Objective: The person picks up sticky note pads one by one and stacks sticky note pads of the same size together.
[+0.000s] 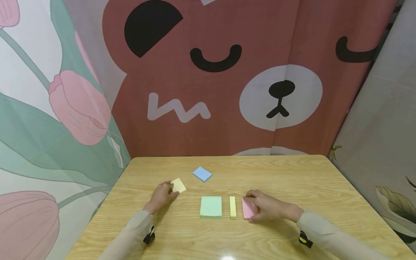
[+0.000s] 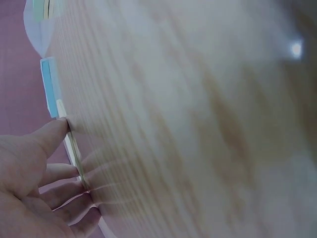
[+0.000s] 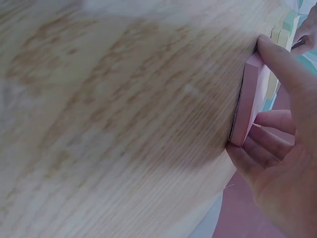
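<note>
At the left of the table, my left hand (image 1: 161,196) grips a pale yellow sticky note pad (image 1: 179,185) by its near-left side. In the left wrist view the thumb and fingers (image 2: 64,198) meet the edges of this thin pad, which lies at or very near the tabletop. My right hand (image 1: 270,207) holds a pink sticky note pad (image 1: 248,210). The right wrist view has the pink block (image 3: 246,99) between thumb and fingers, low against the wood. Part of its top is hidden by the hand.
A blue sticky note pad (image 1: 202,174) lies turned at an angle farther back. Between the hands sit a square green pad (image 1: 211,206) and a narrow yellow strip pad (image 1: 232,207). The wooden table (image 1: 292,173) ends at a curtain (image 1: 227,137) with a bear print.
</note>
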Motion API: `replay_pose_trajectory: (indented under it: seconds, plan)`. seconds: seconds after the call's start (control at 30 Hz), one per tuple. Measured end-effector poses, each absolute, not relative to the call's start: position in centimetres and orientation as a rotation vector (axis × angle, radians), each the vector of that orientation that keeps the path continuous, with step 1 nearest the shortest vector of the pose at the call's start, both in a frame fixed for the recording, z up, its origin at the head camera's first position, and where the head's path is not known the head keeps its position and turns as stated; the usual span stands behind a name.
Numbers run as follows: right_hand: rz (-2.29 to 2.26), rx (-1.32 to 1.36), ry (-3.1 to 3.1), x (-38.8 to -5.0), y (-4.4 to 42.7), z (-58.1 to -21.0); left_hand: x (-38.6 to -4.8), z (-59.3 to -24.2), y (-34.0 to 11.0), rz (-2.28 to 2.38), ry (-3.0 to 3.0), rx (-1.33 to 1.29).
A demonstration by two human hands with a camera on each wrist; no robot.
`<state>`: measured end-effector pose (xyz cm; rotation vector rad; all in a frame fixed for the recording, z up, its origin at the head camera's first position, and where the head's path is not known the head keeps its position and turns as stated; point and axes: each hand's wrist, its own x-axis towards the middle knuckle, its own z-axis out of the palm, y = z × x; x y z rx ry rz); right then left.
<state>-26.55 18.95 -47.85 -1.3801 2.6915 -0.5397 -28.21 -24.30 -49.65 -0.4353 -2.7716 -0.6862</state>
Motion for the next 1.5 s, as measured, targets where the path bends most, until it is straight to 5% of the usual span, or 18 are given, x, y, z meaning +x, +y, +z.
replay_pose_trajectory:
  seconds: [1.5]
  plan:
    - [-0.589,-1.186,2.743,-25.2,21.3,-48.6,-28.6,-49.7,-24.4,-0.694,-2.783,-0.408]
